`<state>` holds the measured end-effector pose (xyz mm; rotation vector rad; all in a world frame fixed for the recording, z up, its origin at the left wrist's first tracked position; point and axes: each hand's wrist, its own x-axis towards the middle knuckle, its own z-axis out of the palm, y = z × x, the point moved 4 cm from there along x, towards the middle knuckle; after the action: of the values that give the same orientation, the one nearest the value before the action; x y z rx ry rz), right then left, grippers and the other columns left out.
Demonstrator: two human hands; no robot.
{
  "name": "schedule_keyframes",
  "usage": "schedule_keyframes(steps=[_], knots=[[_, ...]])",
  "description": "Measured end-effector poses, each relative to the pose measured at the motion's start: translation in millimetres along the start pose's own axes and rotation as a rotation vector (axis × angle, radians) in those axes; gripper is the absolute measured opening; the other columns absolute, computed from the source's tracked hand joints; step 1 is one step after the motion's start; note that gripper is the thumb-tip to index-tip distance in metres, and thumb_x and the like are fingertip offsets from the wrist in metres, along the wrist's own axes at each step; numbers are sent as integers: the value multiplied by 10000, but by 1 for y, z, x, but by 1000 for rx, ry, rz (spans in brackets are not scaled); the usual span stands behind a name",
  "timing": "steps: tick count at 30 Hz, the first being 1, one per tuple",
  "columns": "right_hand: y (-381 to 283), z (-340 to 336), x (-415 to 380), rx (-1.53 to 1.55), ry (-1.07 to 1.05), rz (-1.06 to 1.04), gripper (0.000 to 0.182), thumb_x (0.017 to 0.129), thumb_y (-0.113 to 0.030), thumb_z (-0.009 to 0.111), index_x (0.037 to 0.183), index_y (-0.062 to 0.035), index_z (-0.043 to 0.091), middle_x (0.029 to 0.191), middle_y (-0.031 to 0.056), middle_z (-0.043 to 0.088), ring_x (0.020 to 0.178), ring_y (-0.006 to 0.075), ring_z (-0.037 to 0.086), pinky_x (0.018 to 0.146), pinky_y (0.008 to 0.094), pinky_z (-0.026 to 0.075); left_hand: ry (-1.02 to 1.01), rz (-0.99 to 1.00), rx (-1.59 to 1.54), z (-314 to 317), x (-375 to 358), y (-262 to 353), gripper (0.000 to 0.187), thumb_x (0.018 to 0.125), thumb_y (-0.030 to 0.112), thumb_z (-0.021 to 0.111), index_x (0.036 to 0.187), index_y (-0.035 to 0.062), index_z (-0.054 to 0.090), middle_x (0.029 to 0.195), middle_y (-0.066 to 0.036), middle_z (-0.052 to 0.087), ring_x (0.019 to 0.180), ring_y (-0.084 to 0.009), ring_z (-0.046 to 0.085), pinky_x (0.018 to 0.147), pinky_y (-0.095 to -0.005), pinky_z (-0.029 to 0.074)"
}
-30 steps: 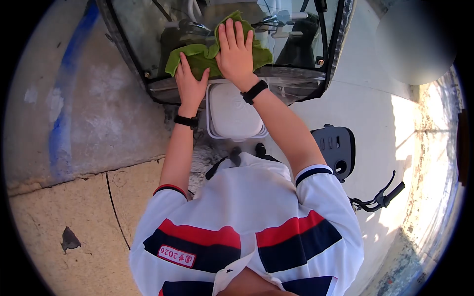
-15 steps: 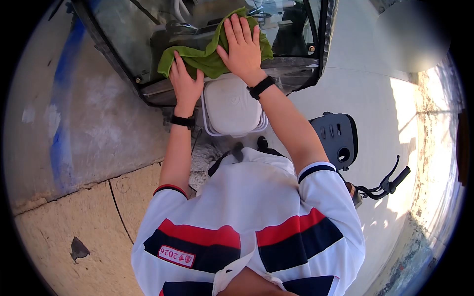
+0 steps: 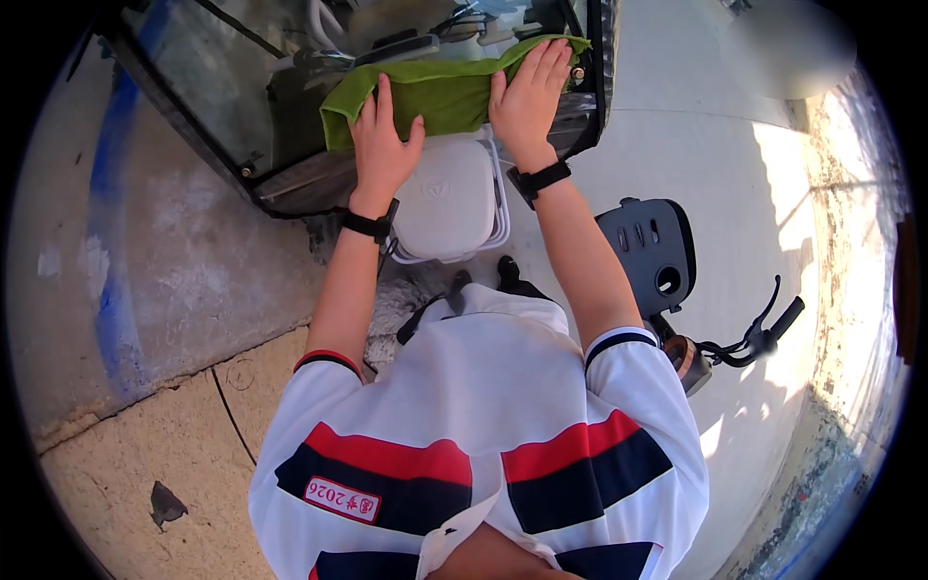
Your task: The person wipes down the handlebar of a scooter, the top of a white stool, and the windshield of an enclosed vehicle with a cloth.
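A green cloth (image 3: 440, 97) lies stretched sideways along the lower part of a glass pane (image 3: 222, 82) with a dark frame. My left hand (image 3: 384, 155) rests on the cloth's left half, fingers apart, thumb standing out to the right. On the cloth's right end lies my right hand (image 3: 530, 101), its fingers extended flat near the frame's right corner, thumb pointing up. Both palms face the pane, and the cloth is under the fingers. Behind the glass, a grey curved tube and dark parts show through.
Below the cloth is a white lidded container (image 3: 445, 203) with a pale rim. A dark grey scooter panel (image 3: 650, 253) and a black handlebar (image 3: 764, 338) stand at the right. A dark flat scrap (image 3: 167, 505) lies on the tan ground at lower left.
My right hand has moved right and slightly down, drawing the cloth out wider. My left hand has shifted a little right and down. The framed pane appears further left in view.
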<state>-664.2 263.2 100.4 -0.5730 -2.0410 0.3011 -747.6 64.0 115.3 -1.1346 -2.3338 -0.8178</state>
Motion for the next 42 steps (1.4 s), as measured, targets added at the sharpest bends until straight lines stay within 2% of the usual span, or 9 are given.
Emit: schedule_keyframes(steps=[3, 6, 7, 11, 14, 17, 23, 33, 42], knots=[[-17, 2, -1, -25, -13, -7, 747, 885, -196, 598, 1483, 128, 289, 1549, 352, 265, 1454, 507, 237, 1182, 590, 209, -12, -13, 0, -1, -1, 0, 834, 854, 214, 695, 1555, 24, 286, 1310, -289, 520, 1170, -458, 519, 1006, -505, 413], [-49, 10, -4, 94, -104, -170, 727, 852, -118, 571, 1481, 122, 298, 1543, 353, 268, 1440, 530, 241, 1170, 618, 208, -32, -37, -22, -5, -3, -3, 820, 857, 199, 689, 1549, 14, 291, 1313, -295, 521, 1179, -464, 519, 1009, -500, 417], [-62, 13, -7, 105, -138, -231, 715, 839, -116, 576, 1491, 62, 339, 1556, 281, 310, 1441, 478, 283, 1164, 616, 230, -36, -43, -33, -5, -4, -5, 815, 857, 193, 687, 1547, 9, 292, 1317, -297, 520, 1185, -467, 518, 1012, -499, 417], [-96, 22, -11, 218, -256, -396, 696, 852, -151, 594, 1510, -55, 387, 1568, 149, 371, 1435, 380, 341, 1164, 597, 250, 24, -24, -44, -4, -15, -19, 796, 868, 177, 682, 1539, -1, 293, 1355, -310, 493, 1232, -482, 492, 1039, -509, 404], [-86, 25, -7, 206, -269, -394, 747, 853, -225, 639, 1518, -29, 359, 1580, 179, 338, 1449, 389, 315, 1169, 596, 236, 37, -71, -73, -7, -18, -26, 784, 888, 180, 674, 1550, 21, 283, 1368, -313, 474, 1245, -485, 477, 1058, -515, 387], [-64, 15, 0, 92, -186, -220, 816, 848, -311, 683, 1512, 17, 339, 1588, 207, 308, 1470, 387, 276, 1192, 562, 207, 27, -122, -66, -7, -19, -27, 782, 883, 191, 684, 1539, 18, 296, 1373, -317, 444, 1252, -493, 447, 1061, -524, 373], [-5, 0, 15, -25, -48, -29, 919, 905, -440, 653, 1509, 115, 240, 1577, 345, 212, 1476, 482, 195, 1194, 572, 178, 110, -109, 1, -7, -3, -8, 633, 863, 238, 716, 1399, 36, 446, 1311, -287, 384, 1223, -484, 364, 1055, -545, 334], [-30, 12, 30, -8, -65, -69, 904, 890, -364, 641, 1516, 122, 207, 1588, 345, 174, 1476, 524, 134, 1183, 632, 119, 194, -65, -23, -18, 15, -18, 526, 850, 193, 758, 1303, 55, 528, 1241, -227, 453, 1166, -429, 423, 1014, -495, 376], [-146, 58, 20, 32, -163, -358, 853, 903, -417, 631, 1538, 30, 278, 1603, 253, 248, 1473, 471, 209, 1158, 668, 142, 409, 63, -135, -81, -40, -50, 266, 776, -81, 659, 1009, 39, 615, 896, -131, 568, 876, -348, 559, 766, -420, 463]])
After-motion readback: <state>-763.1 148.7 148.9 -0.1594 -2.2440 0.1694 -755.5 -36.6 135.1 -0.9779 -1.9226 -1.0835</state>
